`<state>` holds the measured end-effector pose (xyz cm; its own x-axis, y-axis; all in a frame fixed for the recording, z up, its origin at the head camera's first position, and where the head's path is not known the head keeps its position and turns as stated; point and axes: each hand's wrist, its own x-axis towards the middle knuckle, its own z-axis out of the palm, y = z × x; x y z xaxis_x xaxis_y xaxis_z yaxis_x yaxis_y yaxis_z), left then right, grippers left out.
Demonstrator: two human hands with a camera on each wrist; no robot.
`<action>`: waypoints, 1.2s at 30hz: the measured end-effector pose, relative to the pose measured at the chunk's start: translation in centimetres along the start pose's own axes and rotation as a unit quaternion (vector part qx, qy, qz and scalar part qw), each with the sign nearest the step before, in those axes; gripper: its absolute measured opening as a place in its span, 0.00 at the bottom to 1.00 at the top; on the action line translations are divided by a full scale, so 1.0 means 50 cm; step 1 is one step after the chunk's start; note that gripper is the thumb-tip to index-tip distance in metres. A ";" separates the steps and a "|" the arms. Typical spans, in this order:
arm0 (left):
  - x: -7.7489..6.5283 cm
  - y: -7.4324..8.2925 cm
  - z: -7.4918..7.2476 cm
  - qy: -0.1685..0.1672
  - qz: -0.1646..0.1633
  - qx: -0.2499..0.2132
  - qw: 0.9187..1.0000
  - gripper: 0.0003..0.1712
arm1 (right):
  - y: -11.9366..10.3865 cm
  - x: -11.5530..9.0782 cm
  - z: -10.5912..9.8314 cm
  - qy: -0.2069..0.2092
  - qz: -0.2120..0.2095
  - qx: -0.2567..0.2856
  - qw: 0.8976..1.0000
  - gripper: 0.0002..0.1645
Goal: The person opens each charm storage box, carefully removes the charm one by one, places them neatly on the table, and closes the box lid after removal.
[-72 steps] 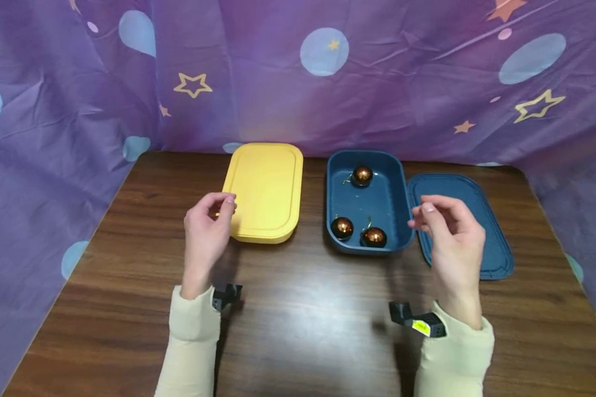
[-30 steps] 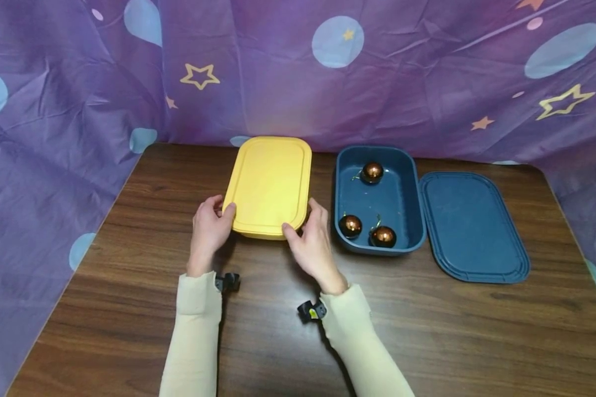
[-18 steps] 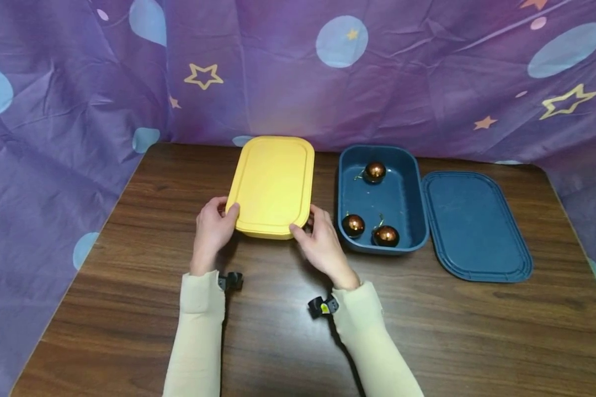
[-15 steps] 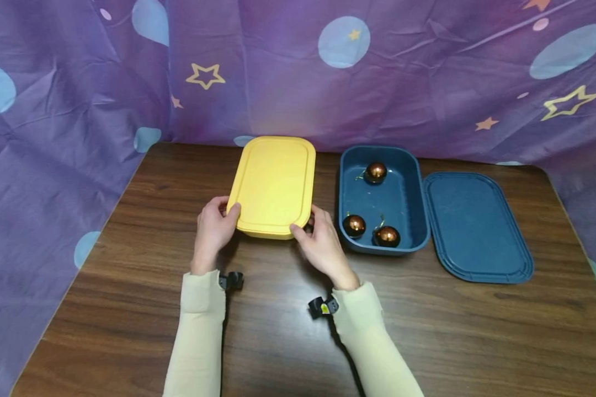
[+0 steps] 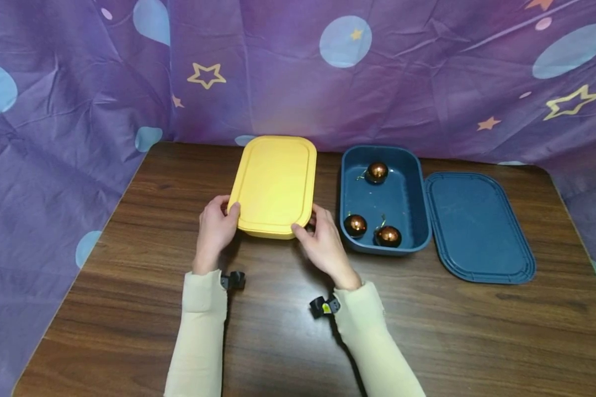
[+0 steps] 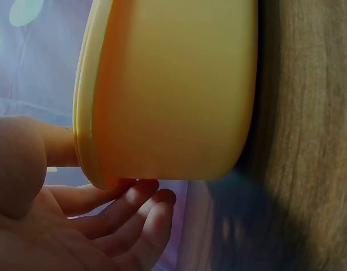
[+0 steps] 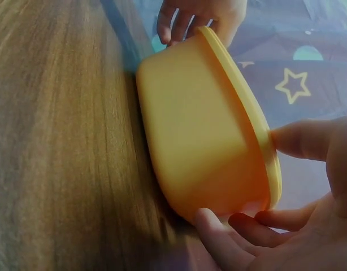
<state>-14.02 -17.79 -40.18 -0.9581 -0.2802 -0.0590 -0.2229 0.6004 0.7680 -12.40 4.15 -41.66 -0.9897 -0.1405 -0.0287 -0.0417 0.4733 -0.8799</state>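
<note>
A yellow lid [image 5: 275, 184] covers a yellow rectangular box [image 6: 173, 96] at the back of the table, left of centre. My left hand [image 5: 216, 229] pinches the lid at its front left corner, thumb on top and fingers curled beneath the rim. At the front right corner, my right hand [image 5: 323, 242] holds it the same way; its lower fingertips [image 7: 207, 220] lie along the box wall in the right wrist view. The lid hides whatever is inside. The box stands on the wooden table [image 5: 273, 320].
To the right stands an uncovered blue box [image 5: 392, 201] holding three shiny brown baubles [image 5: 388, 236]. A blue lid [image 5: 479, 226] lies flat beside it. A purple curtain [image 5: 273, 99] with stars and circles hangs behind the table.
Both hands were apart in the air, the right one over the blue lid. The right has moved left, and both have taken hold of the yellow lid's front corners. Little differs since half a second ago.
</note>
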 end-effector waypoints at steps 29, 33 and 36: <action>-0.002 0.021 -0.020 0.019 -0.049 -0.235 0.971 0.20 | -0.025 -0.005 -0.015 0.037 -0.025 0.044 0.998 0.36; 0.001 0.014 -0.036 -0.018 -0.062 -0.363 0.929 0.15 | -0.034 -0.009 -0.017 0.045 -0.029 0.053 0.997 0.34; 0.002 0.008 -0.050 -0.042 -0.061 -0.442 0.894 0.09 | -0.040 -0.013 -0.017 0.049 -0.038 0.050 0.997 0.34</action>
<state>-13.76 -19.46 -38.30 -0.9545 -0.2241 -0.1967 -0.1335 -0.2687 0.9539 -11.80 4.05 -39.49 -0.9931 -0.0845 0.0817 -0.1076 0.3742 -0.9211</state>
